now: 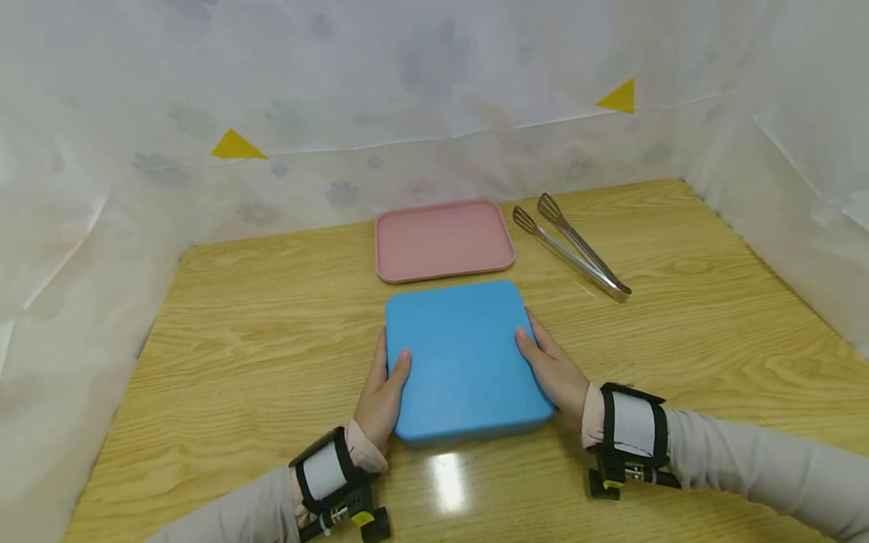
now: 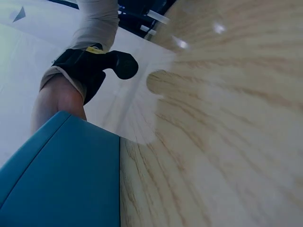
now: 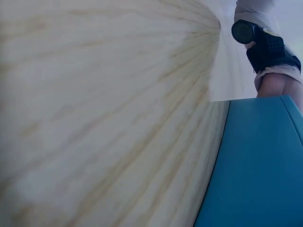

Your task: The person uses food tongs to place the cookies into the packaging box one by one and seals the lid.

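Observation:
In the head view a blue box (image 1: 468, 358) with rounded corners sits at the middle of the wooden table. My left hand (image 1: 384, 396) grips its left side, thumb on top and fingers down along the edge. On the opposite side my right hand (image 1: 553, 369) holds the box the same way, thumb over the top edge. A thin seam runs near the top of the blue box (image 2: 71, 175) in the left wrist view, like a lid's edge. The blue box (image 3: 258, 165) also fills the right wrist view's lower right corner, its lower edge at the tabletop.
Behind the box lies a pink tray (image 1: 444, 241). Metal tongs (image 1: 577, 253) rest to the tray's right, arms spread. The wooden table (image 1: 265, 339) is bordered by pale floral sheeting (image 1: 421, 90) with yellow triangles on it.

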Demonstrator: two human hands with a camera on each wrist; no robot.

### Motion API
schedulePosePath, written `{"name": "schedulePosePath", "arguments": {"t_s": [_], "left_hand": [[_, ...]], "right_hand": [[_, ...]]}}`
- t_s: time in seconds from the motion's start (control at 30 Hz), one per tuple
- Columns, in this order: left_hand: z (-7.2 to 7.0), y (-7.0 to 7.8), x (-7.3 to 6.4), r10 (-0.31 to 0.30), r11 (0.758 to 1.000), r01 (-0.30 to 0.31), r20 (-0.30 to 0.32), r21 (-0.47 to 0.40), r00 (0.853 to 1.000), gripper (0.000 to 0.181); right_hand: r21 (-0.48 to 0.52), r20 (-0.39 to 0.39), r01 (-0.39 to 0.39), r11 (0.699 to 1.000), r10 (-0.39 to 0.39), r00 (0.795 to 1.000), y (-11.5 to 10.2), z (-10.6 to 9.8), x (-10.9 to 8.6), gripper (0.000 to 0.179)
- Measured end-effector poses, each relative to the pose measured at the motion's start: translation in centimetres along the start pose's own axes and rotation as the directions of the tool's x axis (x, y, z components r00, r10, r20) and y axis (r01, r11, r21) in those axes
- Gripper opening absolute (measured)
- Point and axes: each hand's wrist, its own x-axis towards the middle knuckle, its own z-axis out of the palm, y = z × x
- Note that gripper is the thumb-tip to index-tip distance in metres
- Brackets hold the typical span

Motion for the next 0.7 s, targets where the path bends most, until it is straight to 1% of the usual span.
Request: {"name": "schedulePosePath", "arguments": {"t_s": [0.07,0.17,0.27,0.33,0.37,0.4,0.5,0.57,0.63,0.7], "left_hand": [[0.0,0.0,0.0,0.006,1.000,-0.006,0.000,0.001,1.000,0.070],[-0.1,-0.2,0.1,-0.001,1.000,0.001,0.007,-0.007,1.000,0.071],[-0.3,-0.1,0.2,-0.033,0.999,0.034,0.026,-0.023,0.999,0.072],[-0.7,0.1,0.4,-0.047,0.998,0.049,0.049,-0.037,0.998,0.073],[-0.9,0.2,0.6,-0.051,0.998,0.053,0.057,-0.045,0.997,0.073],[-1.1,0.4,0.9,-0.046,0.998,0.049,0.061,-0.044,0.997,0.073],[-1.7,1.0,2.3,-0.005,0.999,0.008,0.049,-0.046,0.999,0.072],[-1.8,1.2,3.3,0.021,0.999,-0.020,0.022,-0.039,1.000,0.070],[-1.7,1.2,4.1,0.037,0.999,-0.037,0.004,-0.038,0.999,0.069],[-1.5,1.1,4.7,0.038,0.999,-0.038,0.010,-0.019,0.999,0.069]], "right_hand": [[-0.001,-0.003,0.003,1.000,-0.003,1.000,0.0,0.0,0.0,0.062],[0.011,0.003,-0.004,1.000,0.004,1.000,0.0,-0.1,0.0,0.063],[0.025,0.036,-0.021,0.999,0.021,0.999,-0.2,-0.5,-0.1,0.066],[0.036,0.054,-0.016,0.999,0.014,0.998,-0.4,-1.0,0.1,0.069],[0.024,0.060,-0.005,1.000,0.004,0.998,-0.6,-1.3,0.3,0.070],[0.012,0.059,0.011,1.000,-0.012,0.998,-0.7,-1.6,0.6,0.071],[-0.039,0.041,0.071,0.997,-0.070,0.997,-1.3,-2.2,1.7,0.070],[-0.080,0.030,0.102,0.992,-0.100,0.995,-1.6,-2.4,2.5,0.069],[-0.097,0.019,0.108,0.989,-0.107,0.994,-1.7,-2.3,3.2,0.068],[-0.111,0.013,0.099,0.989,-0.098,0.995,-1.6,-2.1,3.8,0.067]]}}
